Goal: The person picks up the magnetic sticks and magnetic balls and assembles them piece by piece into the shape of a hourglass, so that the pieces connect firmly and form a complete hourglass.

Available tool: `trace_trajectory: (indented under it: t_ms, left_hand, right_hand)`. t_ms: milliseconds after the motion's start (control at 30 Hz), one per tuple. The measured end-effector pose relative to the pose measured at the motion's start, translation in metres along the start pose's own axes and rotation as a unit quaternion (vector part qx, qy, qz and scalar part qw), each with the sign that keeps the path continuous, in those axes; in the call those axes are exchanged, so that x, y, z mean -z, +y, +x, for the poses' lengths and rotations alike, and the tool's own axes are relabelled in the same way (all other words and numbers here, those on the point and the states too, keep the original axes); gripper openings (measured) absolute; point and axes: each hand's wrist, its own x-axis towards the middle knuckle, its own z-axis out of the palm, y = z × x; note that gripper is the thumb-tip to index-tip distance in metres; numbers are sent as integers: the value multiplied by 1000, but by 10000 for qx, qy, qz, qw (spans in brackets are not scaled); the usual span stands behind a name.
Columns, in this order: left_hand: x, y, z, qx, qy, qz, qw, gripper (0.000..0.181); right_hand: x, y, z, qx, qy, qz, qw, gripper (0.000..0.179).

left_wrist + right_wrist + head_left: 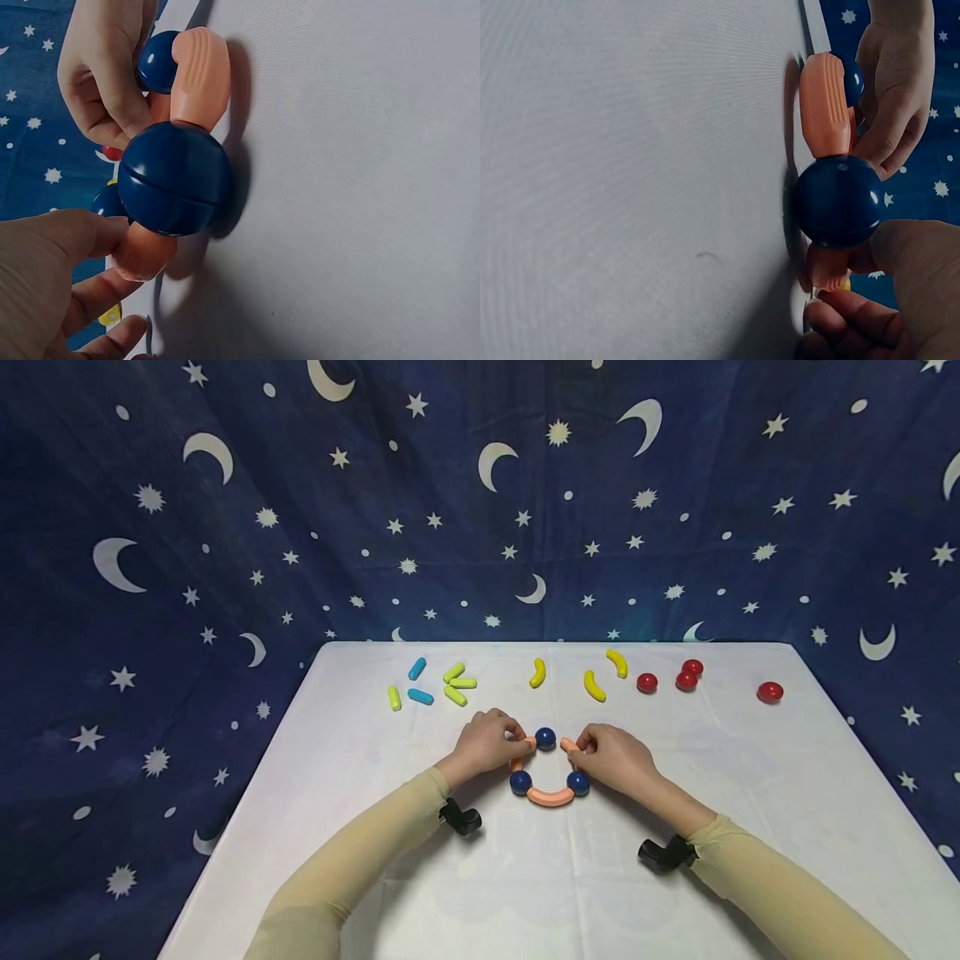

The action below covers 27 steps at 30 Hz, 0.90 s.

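Three orange curved rods and three blue balls form a ring on the white table, with a gap at the upper right. My left hand (487,743) pinches the left orange curved rod (517,763), whose upper end lies close to the top blue ball (545,738). On the other side, my right hand (618,758) pinches the right orange curved rod (567,744); its upper end stands apart from that ball. The lower orange curved rod (551,797) joins the left blue ball (175,178) and the right blue ball (838,201). Fingers partly cover both side rods.
Behind the ring lie lime rods (455,696), two blue rods (420,696), three yellow curved rods (595,686) and several red balls (647,682). A dark blue cloth (450,568) with moons and stars hangs behind the white table (337,735).
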Motion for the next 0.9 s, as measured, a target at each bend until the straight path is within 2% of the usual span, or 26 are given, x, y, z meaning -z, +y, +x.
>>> trace_trajectory:
  t_ms: [500, 900]
  left_hand:
    - [-2, -1, 1, -20, 28, 4, 10000, 26]
    - [-3, 0, 0, -8, 33, -16, 10000, 27]
  right_hand:
    - [1, -3, 1, 222, 25, 180, 9996, 24]
    - [-2, -2, 3, 73, -161, 512, 9985, 33]
